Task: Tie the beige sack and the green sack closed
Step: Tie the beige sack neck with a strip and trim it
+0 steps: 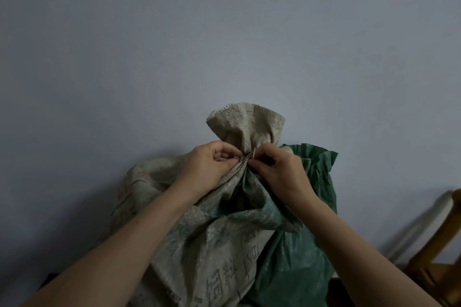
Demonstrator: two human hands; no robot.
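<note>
Both hands, left hand [209, 164] & right hand [277, 167], pinch the beige sack [224, 244] at its gathered neck, prob. to keep it bunched for tying; green sack [306, 244] waits behind, w/ top loose.

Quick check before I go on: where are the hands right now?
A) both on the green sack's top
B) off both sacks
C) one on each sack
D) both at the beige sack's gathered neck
D: the left hand and the right hand both pinch the bunched neck of the beige sack; the green sack stands beside it.
</note>
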